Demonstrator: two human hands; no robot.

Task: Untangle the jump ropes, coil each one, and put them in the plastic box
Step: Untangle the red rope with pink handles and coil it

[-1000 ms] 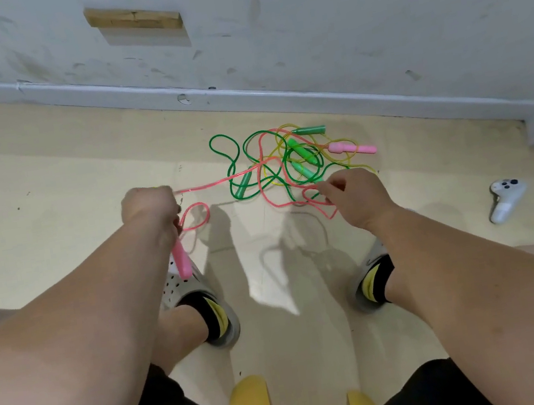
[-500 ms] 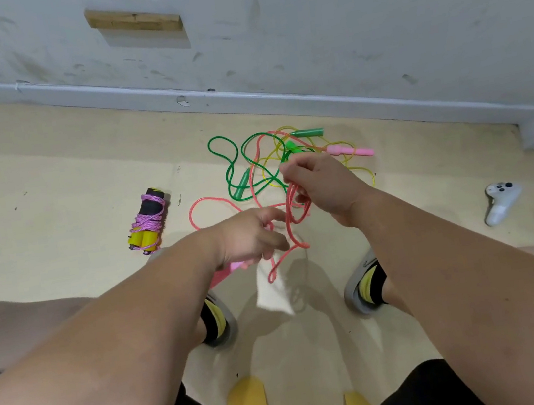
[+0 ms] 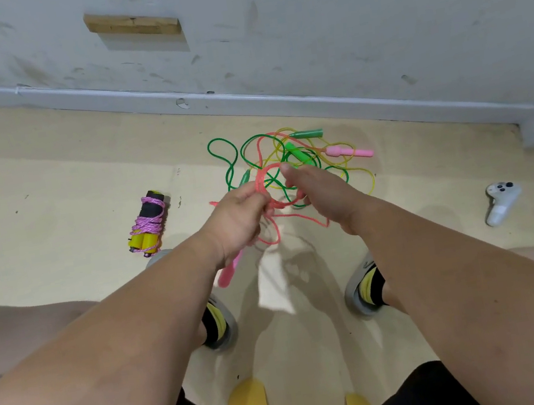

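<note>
We're coiling the pink jump rope (image 3: 263, 177): left hand (image 3: 239, 214) grips loops, right hand (image 3: 323, 194) pinches cord; next, pull more free.

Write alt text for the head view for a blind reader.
Seen from above, a person's left hand and right hand hold loops of a pink jump rope over a beige floor, one pink handle hanging below the left hand. Beyond lie tangled green and yellow ropes; a wound purple rope lies to the left.
</note>
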